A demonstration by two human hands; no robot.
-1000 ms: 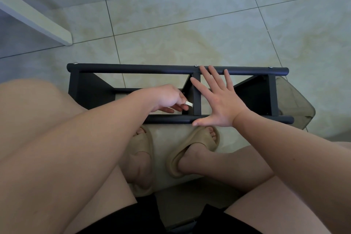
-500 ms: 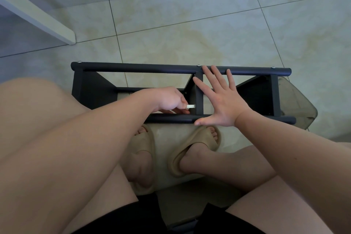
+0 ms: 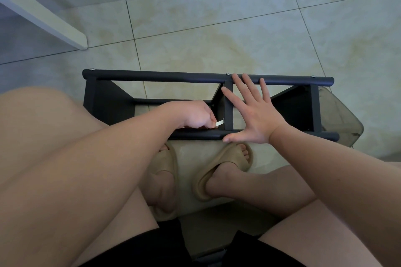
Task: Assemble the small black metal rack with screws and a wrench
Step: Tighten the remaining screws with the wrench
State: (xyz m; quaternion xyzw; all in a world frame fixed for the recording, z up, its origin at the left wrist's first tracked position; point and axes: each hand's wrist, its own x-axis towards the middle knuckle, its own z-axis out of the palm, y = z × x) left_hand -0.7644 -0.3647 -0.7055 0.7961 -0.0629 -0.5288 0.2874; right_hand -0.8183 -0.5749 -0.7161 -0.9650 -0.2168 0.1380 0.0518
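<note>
The rack (image 3: 208,104) stands on the floor (image 3: 217,28) before both feet (image 3: 217,171), with a table leg (image 3: 43,13) behind to its left.

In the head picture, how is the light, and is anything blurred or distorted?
Head view: dim light, no hard glare on the floor; the inside of the rack sinks into shadow; the wrench in the left hand is sharp but tiny; near forearms loom large.

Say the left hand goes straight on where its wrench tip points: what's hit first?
Probably the rack's middle crossbar: the wrench in the left hand points right at it, close by. Depth unclear.
</note>
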